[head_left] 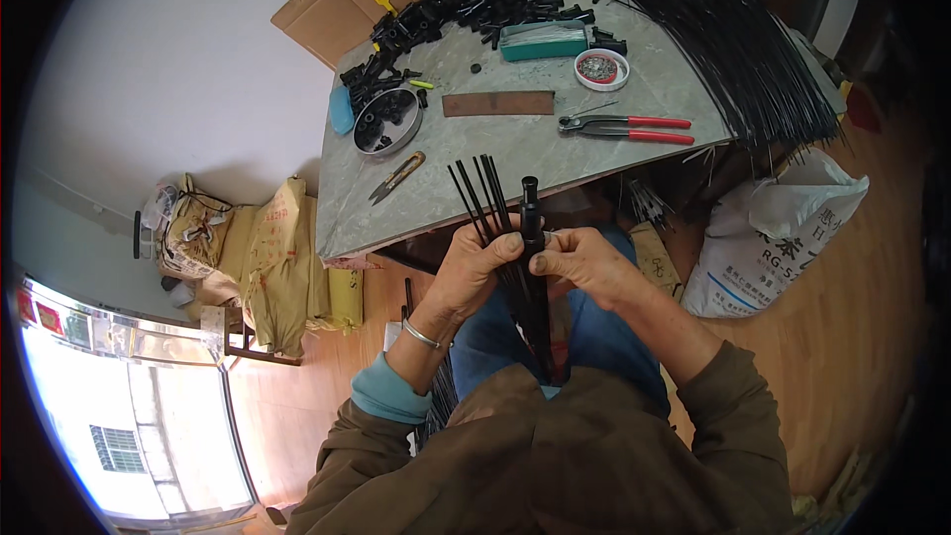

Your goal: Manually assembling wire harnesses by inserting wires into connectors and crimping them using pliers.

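Above my lap, close to the table's near edge, I hold a cluster of thin black rods [479, 188] that look like umbrella ribs. My left hand [470, 269] is closed around them, with its thumb pressed toward a black plastic tube [530, 206] with a knobbed top. This tube stands upright among the rods, between both hands. On its other side, my right hand [592, 267] pinches with thumb and fingers at the tube's lower part. Exactly what the right fingertips grip is hidden. The rods' lower ends run down between my knees.
On the grey table [451, 154] lie red-handled pincers [634, 129], small snips [398, 176], a brown strip [498, 103], a teal box [543, 52], a dish of metal bits [601, 69], and a tin of black caps [387, 122]. Black tubes [475, 5], rods [733, 50] and a sack [763, 238] surround.
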Available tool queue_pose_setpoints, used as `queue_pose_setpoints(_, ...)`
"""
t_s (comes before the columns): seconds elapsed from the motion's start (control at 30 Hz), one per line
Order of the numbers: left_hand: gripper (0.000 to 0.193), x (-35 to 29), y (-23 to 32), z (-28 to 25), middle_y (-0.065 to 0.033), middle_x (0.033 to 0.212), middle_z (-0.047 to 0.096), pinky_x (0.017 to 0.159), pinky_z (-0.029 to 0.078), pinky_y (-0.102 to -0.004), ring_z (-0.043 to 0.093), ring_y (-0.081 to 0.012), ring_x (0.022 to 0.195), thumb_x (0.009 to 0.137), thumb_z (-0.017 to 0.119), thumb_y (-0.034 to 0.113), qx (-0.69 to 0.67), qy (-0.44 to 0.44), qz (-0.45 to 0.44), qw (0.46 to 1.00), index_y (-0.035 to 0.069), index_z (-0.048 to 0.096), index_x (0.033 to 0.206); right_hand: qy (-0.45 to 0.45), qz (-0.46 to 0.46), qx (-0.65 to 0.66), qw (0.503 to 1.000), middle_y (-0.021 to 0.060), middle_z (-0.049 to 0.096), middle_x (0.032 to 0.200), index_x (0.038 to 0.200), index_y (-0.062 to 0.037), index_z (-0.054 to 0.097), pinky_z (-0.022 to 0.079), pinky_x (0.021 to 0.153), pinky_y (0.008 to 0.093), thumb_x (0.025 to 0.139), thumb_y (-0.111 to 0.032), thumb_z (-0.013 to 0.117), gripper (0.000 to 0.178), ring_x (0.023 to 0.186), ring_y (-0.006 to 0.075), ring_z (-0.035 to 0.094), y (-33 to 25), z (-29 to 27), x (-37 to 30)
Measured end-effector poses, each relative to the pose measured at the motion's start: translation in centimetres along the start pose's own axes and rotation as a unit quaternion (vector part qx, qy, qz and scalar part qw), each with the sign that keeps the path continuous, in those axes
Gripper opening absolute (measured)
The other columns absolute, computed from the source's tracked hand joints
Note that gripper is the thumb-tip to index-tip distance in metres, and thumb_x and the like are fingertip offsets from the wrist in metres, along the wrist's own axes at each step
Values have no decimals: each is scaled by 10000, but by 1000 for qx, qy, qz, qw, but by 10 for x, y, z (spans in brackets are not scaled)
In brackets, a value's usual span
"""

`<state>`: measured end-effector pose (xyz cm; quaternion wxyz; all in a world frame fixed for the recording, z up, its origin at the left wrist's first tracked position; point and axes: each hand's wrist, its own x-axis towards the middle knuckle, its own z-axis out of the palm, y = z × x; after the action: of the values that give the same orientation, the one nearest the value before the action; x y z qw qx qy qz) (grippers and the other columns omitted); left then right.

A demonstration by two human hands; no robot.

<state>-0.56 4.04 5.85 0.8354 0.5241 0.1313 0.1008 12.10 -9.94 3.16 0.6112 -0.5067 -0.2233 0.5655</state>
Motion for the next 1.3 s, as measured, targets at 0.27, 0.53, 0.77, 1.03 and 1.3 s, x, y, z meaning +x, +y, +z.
queue_pose_setpoints(0.27, 422, -9, 10, 22, -56, 1046, 659, 882, 462, -285, 597, -131, 942, 871, 677, 299, 183, 50, 51, 981, -7, 618, 1155, 43, -10, -19, 999, 6, 592, 767, 808, -76, 574, 528, 557, 271, 728, -301, 819, 342, 698, 112, 596, -7, 4, -7)
queue_pose_setpoints(0.53, 368, -7, 8, 11, -64, 1046, 645, 886, 479, -275, 605, -139, 966, 915, 622, 243, 54, -14, 7, 998, -17, 591, 1173, 13, -4, 18, 1000, 12, 594, 813, 857, -76, 543, 547, 585, 278, 708, -179, 834, 343, 759, 120, 609, 0, 4, 2)
queue_pose_setpoints(0.77, 417, -6, -9, 13, -94, 1051, 630, 848, 479, -302, 615, -169, 930, 974, 507, 323, 38, 26, 22, 999, -28, 532, 1199, 30, -88, 41, 995, 31, 624, 904, 1044, -37, 535, 489, 600, 227, 697, -168, 840, 480, 781, 103, 595, -2, 13, 6)
queue_pose_setpoints(1.03, 446, -6, -7, 28, -81, 949, 620, 714, 495, -243, 604, -124, 770, 1009, 395, 391, 94, 22, 31, 995, -21, 536, 1108, -26, -48, 110, 992, 47, 657, 940, 1232, 13, 495, 431, 557, 187, 798, -50, 732, 498, 707, 61, 560, -6, 11, 7)
queue_pose_setpoints(1.3, 438, 1, -13, 22, -104, 931, 634, 652, 502, -244, 606, -137, 704, 1009, 392, 392, 49, 36, 37, 997, -16, 531, 1087, -23, -64, 103, 992, 39, 626, 951, 1222, 2, 464, 431, 549, 188, 825, -49, 707, 469, 690, 56, 526, -4, 16, 11)
